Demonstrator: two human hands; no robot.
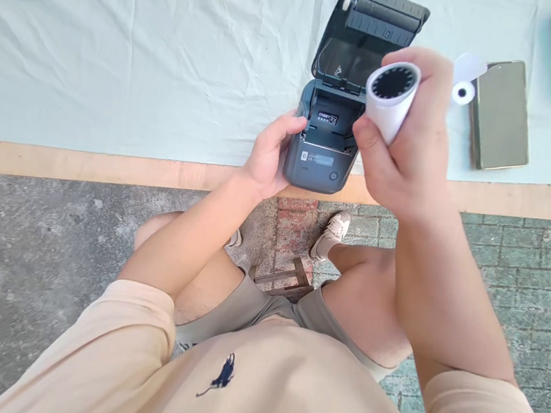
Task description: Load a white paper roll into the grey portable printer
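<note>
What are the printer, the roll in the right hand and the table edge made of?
Printer: likely hard plastic, matt blue-grey, moulded rounded corners.
Roll: probably paper, smooth white; its core looks like black plastic, with teeth inside.
Table edge: seemingly bare wood, pale tan and dull; could be veneer.

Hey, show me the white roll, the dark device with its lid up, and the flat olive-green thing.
White roll (pixel 391 119), head view: outer side wall.
Dark device (pixel 332 134), head view: inside open compartment.
Flat olive-green thing (pixel 504 117), head view: top face.
</note>
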